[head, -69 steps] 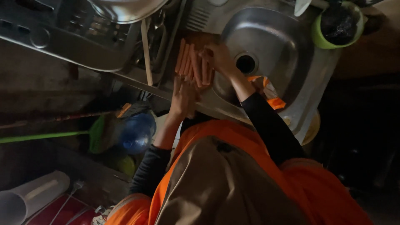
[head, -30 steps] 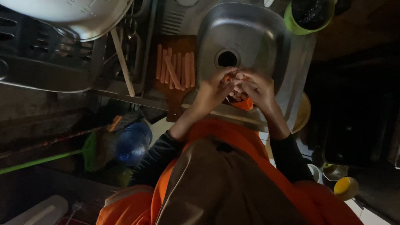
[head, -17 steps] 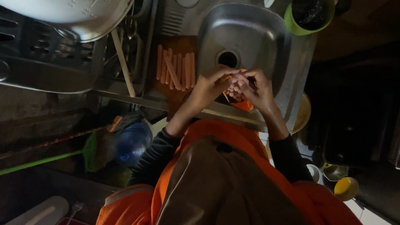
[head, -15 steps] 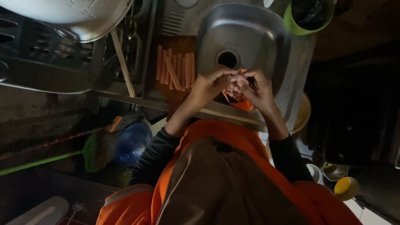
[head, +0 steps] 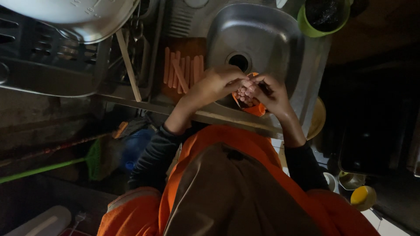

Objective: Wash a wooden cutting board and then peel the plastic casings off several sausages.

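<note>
Your left hand (head: 216,85) and right hand (head: 271,91) meet over the near edge of the sink (head: 280,52). The fingers of both hands close on an orange packet (head: 253,108) with pale sausage ends showing. You seem to be taking sausages out of it; freeing the next one needs a firm pinch. On the wooden board (head: 192,43) beside the sink, sausages (head: 181,70) lie in a row. The green bowl (head: 323,17) at the far corner holds something dark.

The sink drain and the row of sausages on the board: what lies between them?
In the head view, only the steel wall and rim of the sink lie between the drain and the sausages.
</note>
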